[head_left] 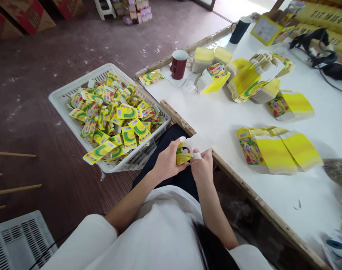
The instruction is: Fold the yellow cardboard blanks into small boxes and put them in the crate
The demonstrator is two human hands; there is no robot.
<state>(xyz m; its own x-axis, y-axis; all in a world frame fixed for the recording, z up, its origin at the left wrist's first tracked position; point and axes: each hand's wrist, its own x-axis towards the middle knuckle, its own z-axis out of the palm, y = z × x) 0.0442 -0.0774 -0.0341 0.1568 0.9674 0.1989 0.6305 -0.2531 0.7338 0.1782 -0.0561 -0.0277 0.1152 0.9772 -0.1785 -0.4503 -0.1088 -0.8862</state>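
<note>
A small yellow and green carton (pixel 181 156) with a round cut-out is held over my lap at the table's corner. My left hand (pixel 167 160) grips it from the left, fingers wrapped behind it. From the other side my right hand (pixel 202 167) pinches its edge, the thumb wearing a white wrap. White is also visible on a left fingertip. To the left, a white plastic basket (pixel 64 108) is heaped with similar yellow cartons (pixel 128 137). Flat yellow cartons (pixel 274 150) lie in stacks on the white table (pixel 215 123), right of my hands.
On the table stand a maroon mug (pixel 178 65) and a dark cup (pixel 240 30). More carton stacks (pixel 248 80), an open box (pixel 269 30) and black cables (pixel 317 48) lie farther back. A wooden rail (pixel 238 176) edges the table. Another white crate (pixel 19 240) is on the floor.
</note>
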